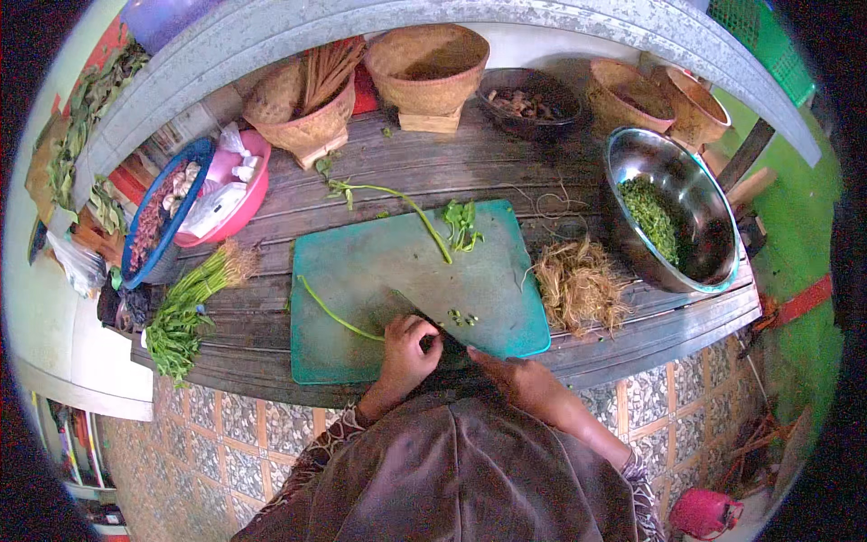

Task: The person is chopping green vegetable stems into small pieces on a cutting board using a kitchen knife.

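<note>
Before me lies a green cutting board (366, 257) on a slatted wooden table. My left hand (410, 352) is curled near the board's front edge around a long green stem (335, 316), whose far end trails to the left. In my right hand (518, 379) is a knife (428, 313), its dark blade slanting away to the left beside my left fingers; the handle is mostly hidden. Small chopped green pieces (462, 317) lie right of the blade. Farther back on the board rest another stem (423, 213), reaching past the far edge, and a leafy sprig (462, 225).
On the right are a heap of trimmed roots (582, 288) and a steel bowl (708, 210) with chopped greens. A rooted bunch of greens (189, 305), a blue basket (196, 152) and a pink basin (261, 176) are leftward. Woven baskets (427, 57) line the back beneath a metal edge (433, 13).
</note>
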Demonstrator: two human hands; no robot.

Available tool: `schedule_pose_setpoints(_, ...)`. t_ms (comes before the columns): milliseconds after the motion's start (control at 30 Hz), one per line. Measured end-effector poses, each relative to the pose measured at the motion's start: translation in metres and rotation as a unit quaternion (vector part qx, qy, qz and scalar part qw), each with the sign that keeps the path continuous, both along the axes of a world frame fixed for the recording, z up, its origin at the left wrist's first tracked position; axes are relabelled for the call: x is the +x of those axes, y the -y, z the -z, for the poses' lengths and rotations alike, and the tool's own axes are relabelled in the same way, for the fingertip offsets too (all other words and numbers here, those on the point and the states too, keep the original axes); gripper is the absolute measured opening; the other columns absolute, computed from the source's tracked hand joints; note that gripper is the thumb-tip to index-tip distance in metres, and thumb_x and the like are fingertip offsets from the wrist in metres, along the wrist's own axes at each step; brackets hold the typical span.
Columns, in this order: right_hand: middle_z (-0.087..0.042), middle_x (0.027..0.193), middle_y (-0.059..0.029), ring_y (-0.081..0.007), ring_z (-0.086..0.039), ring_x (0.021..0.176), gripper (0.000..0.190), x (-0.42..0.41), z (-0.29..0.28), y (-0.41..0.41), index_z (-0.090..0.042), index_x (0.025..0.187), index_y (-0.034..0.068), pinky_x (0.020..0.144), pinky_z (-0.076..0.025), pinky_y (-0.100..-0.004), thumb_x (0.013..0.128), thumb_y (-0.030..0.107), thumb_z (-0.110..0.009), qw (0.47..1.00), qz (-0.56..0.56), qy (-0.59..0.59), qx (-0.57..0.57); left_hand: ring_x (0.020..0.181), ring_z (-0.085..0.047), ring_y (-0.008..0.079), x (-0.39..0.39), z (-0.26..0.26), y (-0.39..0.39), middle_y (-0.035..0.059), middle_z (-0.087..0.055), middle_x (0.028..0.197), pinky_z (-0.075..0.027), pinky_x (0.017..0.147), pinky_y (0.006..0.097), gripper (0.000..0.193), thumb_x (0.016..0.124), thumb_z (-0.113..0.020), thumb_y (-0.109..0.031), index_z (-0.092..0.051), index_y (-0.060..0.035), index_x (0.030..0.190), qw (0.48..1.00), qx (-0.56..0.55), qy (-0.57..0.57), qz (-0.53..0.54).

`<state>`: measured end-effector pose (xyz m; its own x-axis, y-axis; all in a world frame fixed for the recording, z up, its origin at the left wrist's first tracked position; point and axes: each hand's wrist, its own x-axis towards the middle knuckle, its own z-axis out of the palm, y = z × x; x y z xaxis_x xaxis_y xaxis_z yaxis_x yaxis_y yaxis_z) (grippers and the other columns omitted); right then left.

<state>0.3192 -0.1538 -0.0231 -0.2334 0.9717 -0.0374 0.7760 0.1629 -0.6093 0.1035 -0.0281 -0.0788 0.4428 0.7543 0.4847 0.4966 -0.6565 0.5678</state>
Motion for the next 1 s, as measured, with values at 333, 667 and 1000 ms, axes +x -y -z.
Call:
schedule_pose_setpoints(333, -0.068, 0.101, -0.0235, -0.0416, -0.068, 0.083, 0.052, 0.009, -0.026, 0.016, -0.045, 0.146, 0.018, 0.071, -0.054, -0.0488, 0.095, 0.014, -0.056, 0.996, -0.021, 0.026, -0.078, 0.088, -0.058, 0.0332, -0.009, -0.008, 0.003, 0.0089, -0.061, 0.086, -0.043, 0.078, 0.0455, 0.015, 0.07, -0.074, -0.011, -0.063, -0.0101, 0.079, 0.999, -0.025, -0.017, -0.015)
schedule_pose_setpoints(667, -0.068, 0.093, -0.0241, -0.0394, -0.068, 0.081, 0.058, 0.0, 0.011, 0.003, -0.043, 0.147, 0.014, 0.073, -0.054, -0.0478, 0.091, 0.011, -0.057, 0.996, -0.04, 0.07, 0.038, 0.09, -0.057, 0.0331, -0.008, 0.0, 0.001, 0.0089, -0.062, 0.087, -0.043, 0.08, 0.0453, 0.015, 0.07, -0.074, -0.01, -0.063, -0.0103, 0.08, 1.0, -0.018, 0.007, 0.002)
schedule_pose_setpoints(1000, -0.068, 0.098, -0.0246, -0.0411, -0.068, 0.081, 0.05, 0.004, -0.03, 0.014, -0.047, 0.144, 0.015, 0.067, -0.054, -0.0487, 0.095, 0.013, -0.057, 0.997, -0.037, 0.055, -0.029, 0.091, -0.056, 0.0324, -0.015, 0.002, 0.003, 0.0077, -0.06, 0.084, -0.041, 0.084, 0.046, 0.016, 0.07, -0.075, -0.013, -0.062, -0.011, 0.078, 1.0, -0.01, -0.011, -0.027)
